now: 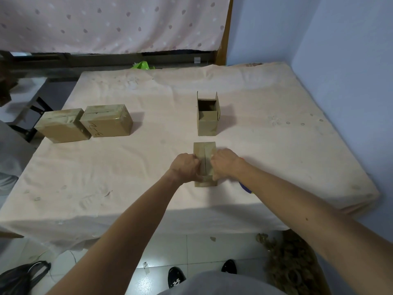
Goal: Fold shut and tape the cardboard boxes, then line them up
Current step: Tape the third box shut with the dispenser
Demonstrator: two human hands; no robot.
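Just on my side of the open-topped box [208, 122], I hold the folded cardboard box [204, 149] between left hand [187, 167] and right hand [225, 163], both hands' fingers curled over its top flaps, presumably pinning the centre seam shut for taping.

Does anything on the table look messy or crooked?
Yes. The two taped brown cardboard boxes at the left sit close together at different angles, and their tape looks wrinkled. The pale pink tablecloth is spotted with stains. The open brown cardboard box at the back just isn't folded yet.
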